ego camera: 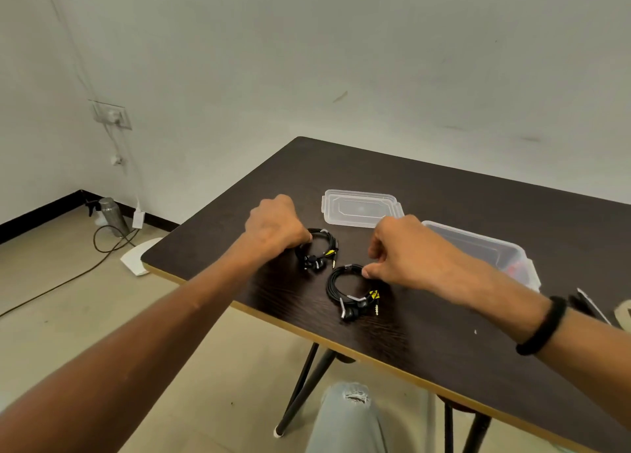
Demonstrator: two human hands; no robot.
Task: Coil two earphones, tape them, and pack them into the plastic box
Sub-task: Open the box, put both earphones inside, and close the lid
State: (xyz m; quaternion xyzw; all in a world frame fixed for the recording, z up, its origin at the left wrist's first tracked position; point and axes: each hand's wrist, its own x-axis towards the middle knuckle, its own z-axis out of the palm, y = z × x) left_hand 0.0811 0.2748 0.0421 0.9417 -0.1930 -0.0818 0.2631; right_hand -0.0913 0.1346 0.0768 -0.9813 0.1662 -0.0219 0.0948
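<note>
Both coils lay flat on the dark table (444, 316), already bound with tape. Left hand (273, 225) had its fingers curled onto the left rim of the far earphone coil (319, 249), pinching it. Right hand (399, 253) pinched the right rim of the near earphone coil (351, 290) between thumb and fingertip.

I noted the plastic box (491, 251) standing open just behind the right hand, to the right of both coils; its lid (360, 208) lay apart, behind the coils.

So the right hand was the nearer to the box, and its coil had only a short way right and away. The left hand's coil would have to cross over or behind the right one.

My judgement: coiling and taping done, packing not yet. The table's front edge ran close below the near coil, whose earbuds and plug pointed toward it. Open tabletop lay to the right front.
</note>
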